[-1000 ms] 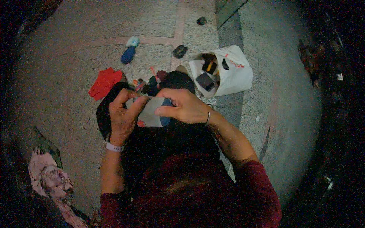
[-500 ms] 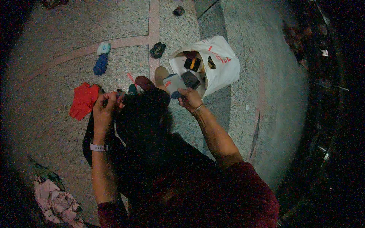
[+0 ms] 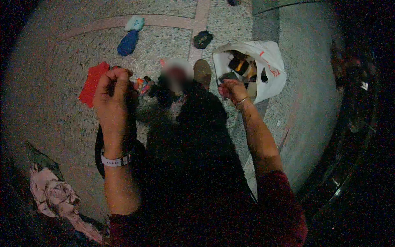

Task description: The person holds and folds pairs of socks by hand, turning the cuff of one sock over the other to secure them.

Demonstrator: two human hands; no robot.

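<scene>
My right hand (image 3: 234, 91) is at the near edge of the mouth of a white plastic bag (image 3: 275, 61), its fingers closed. Whether anything is in them is hidden. Inside the bag lie several small bundles, among them a black one with a yellow stripe (image 3: 242, 66) and a dark grey one (image 3: 228, 77). On the left, my left hand (image 3: 112, 86) is raised with its fingers curled in a pinch; I cannot make out what is in it. Behind it lies a red cloth (image 3: 92, 84). Small colourful items (image 3: 142, 84) show just right of that hand.
A blue bundle (image 3: 128, 43) and a pale teal bundle (image 3: 135, 23) lie together on the speckled floor (image 3: 164, 41). A black bundle (image 3: 203, 39) is left of the bag. Crumpled pinkish paper (image 3: 55, 191) sits at lower left. A brown shoe tip (image 3: 202, 73) shows ahead of my dark-clad legs.
My right hand has moved to the bag's mouth; the grey folded piece it held no longer shows in it. The left hand is raised closer, and the whole view has shifted.
</scene>
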